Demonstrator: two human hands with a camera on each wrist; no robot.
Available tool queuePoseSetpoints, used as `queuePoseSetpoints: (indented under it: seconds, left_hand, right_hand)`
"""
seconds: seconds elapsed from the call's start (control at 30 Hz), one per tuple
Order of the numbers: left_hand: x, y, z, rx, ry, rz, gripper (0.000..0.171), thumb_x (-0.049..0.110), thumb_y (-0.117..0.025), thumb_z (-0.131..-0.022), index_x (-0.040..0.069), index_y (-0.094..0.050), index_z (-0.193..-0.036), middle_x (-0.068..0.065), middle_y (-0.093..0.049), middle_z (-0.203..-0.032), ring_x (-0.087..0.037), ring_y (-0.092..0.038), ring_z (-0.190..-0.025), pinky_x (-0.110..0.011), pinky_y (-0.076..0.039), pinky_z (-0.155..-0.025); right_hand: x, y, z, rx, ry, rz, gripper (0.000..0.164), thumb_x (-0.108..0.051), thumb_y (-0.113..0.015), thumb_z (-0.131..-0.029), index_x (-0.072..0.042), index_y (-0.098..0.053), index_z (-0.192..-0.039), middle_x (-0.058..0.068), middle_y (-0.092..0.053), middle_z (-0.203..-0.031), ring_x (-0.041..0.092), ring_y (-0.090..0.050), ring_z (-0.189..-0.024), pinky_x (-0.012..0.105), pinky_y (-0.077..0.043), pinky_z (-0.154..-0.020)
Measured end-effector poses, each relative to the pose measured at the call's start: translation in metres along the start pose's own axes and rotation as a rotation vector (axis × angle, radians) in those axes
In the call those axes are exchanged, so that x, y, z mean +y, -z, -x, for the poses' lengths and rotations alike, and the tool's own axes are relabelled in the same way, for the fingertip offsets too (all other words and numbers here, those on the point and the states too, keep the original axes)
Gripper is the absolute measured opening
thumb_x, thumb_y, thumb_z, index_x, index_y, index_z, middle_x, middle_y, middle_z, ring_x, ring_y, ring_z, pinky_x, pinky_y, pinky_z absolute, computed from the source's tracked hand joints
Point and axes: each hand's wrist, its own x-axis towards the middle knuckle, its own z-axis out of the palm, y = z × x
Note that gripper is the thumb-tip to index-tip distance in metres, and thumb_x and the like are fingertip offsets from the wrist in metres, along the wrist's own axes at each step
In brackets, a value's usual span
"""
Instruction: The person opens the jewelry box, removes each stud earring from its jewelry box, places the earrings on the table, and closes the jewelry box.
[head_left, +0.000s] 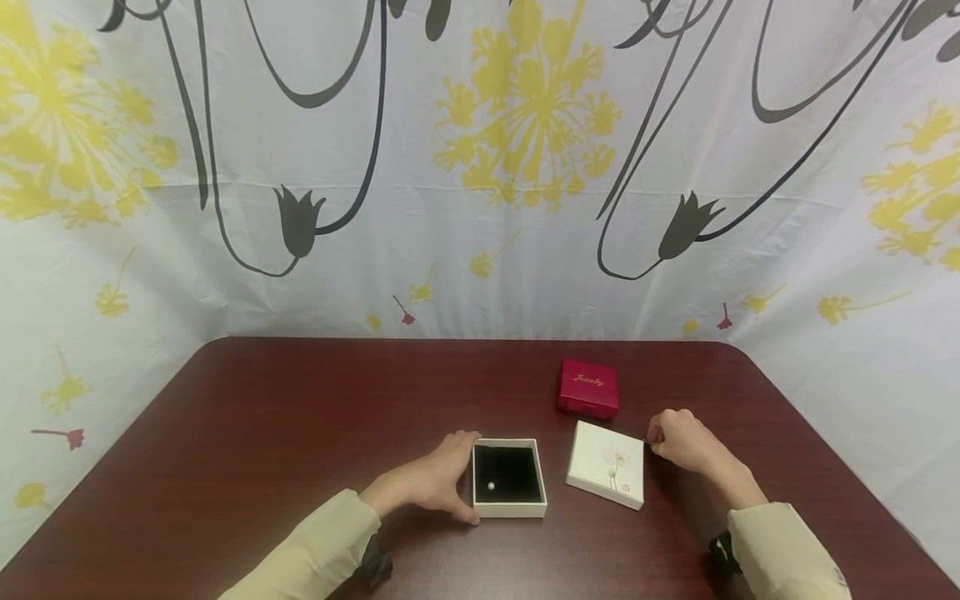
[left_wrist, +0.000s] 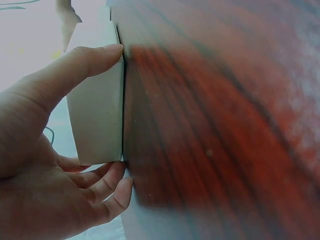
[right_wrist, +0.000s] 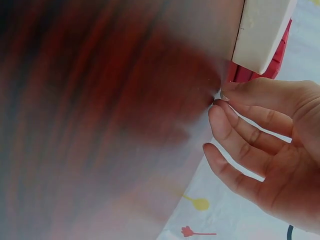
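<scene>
A white box (head_left: 510,510) without its lid has a black lining, and a small pearl-like bead (head_left: 491,486) sits at the lower left of that lining. My left hand (head_left: 438,477) grips the box from its left side, thumb at the near corner and fingers at the far one. The left wrist view shows the thumb lying along the box wall (left_wrist: 97,115). Right of the white lid, my right hand (head_left: 684,440) pinches a tiny thin object (right_wrist: 214,100) between thumb and fingertip, low at the table top. Its kind is too small to tell.
A white lid (head_left: 600,467) with a flower print lies to the right of the box, slightly turned. Behind it is a red jewelry box (head_left: 588,389), closed. The dark red-brown table (head_left: 300,400) ends at a patterned white curtain (head_left: 480,250).
</scene>
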Motion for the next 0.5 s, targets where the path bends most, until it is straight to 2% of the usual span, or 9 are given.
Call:
queuePoseSetpoints:
  seconds: [0.37, 0.5]
  left_hand:
    - [0.001, 0.0017, 0.0004, 0.008, -0.016, -0.005, 0.101, 0.026, -0.081, -0.058, -0.009, -0.023, -0.132, -0.021, -0.034, -0.129, -0.034, -0.028, -0.124, -0.044, -0.027, -0.102]
    - [-0.0012, 0.0004, 0.0013, 0.019, -0.047, -0.007, 0.1, 0.029, -0.081, -0.059, -0.01, -0.023, -0.131, -0.022, -0.035, -0.127, -0.036, -0.029, -0.123, -0.044, -0.029, -0.1]
  right_hand:
    - [0.0001, 0.0016, -0.002, -0.022, -0.018, 0.008, 0.006, 0.0, -0.064, -0.066, -0.005, -0.06, -0.065, -0.001, -0.052, -0.06, 0.013, -0.045, -0.054, 0.029, -0.039, -0.047]
    - [-0.0002, 0.0016, -0.002, -0.034, -0.025, 0.012, 0.006, -0.001, -0.064, -0.066, -0.005, -0.06, -0.066, 0.0, -0.052, -0.06, 0.013, -0.045, -0.054, 0.029, -0.038, -0.047]
